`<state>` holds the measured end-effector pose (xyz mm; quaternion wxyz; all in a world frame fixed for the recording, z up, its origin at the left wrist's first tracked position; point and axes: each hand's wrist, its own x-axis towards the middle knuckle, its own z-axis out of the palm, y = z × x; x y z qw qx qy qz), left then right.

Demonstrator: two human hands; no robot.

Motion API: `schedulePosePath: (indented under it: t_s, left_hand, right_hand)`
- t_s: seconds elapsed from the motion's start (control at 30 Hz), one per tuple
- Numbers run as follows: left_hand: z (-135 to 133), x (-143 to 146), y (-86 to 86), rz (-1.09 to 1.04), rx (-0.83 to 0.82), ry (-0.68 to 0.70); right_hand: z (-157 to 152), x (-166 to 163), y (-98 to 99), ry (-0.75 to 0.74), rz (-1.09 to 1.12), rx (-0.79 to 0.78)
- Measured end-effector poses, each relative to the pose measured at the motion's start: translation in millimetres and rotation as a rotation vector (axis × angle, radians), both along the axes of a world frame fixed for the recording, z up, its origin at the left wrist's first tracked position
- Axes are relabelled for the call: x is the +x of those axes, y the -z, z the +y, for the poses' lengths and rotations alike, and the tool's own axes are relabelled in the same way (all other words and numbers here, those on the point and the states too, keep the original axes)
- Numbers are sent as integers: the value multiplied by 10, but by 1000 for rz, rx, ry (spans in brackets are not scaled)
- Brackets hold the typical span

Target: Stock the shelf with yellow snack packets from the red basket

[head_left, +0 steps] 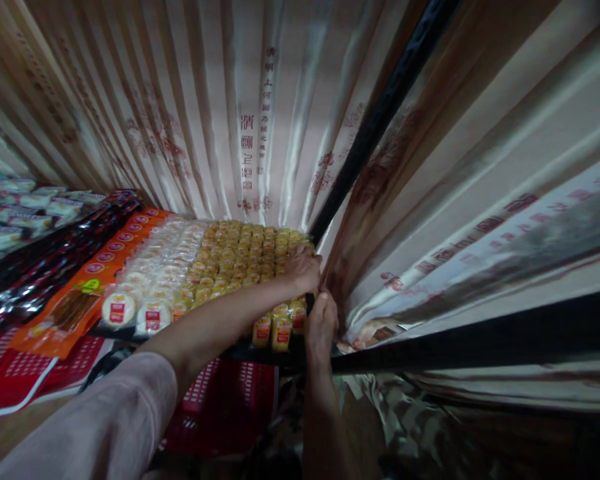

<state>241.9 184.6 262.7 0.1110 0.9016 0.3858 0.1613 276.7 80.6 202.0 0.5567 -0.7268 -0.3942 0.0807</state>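
Observation:
My left hand (303, 267) reaches across a display of small yellow packaged snacks (240, 257) and curls closed at the edge of a shiny cream curtain (380, 267) beside a black pole (375, 127). My right hand (321, 327) comes up from below, fingers closed against the same curtain edge at the corner of the stall. What the fingers pinch is hidden, though it looks like curtain fabric. Several yellow packets (280, 330) stand right under both hands.
White round packaged cakes (145, 293) and orange packets (75, 307) lie left of the yellow snacks, with dark and pale packets farther left. Red plastic crates (220, 400) sit below the shelf. Printed curtains hang behind and to the right, above a black rail (480, 343).

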Motion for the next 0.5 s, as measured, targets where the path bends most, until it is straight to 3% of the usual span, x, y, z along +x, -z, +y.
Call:
schedulePosePath:
  t_s: [0.17,0.27,0.37,0.5]
  left_hand:
    - [-659,-533,-155,-604,57,73]
    - [-1195,-1074,-37,-829,24,115]
    - [-1684,-1635,420,-815,-142,67]
    - [-2081,-2186,1337,-504,-629,-271]
  right_hand:
    - [-463,-463,-105,59,221,232]
    - [-804,-761,36,42,259,165]
    - [-1092,-1013,377,-86,289,-102]
    - [-1186,-1263,952,-330,396,-498]
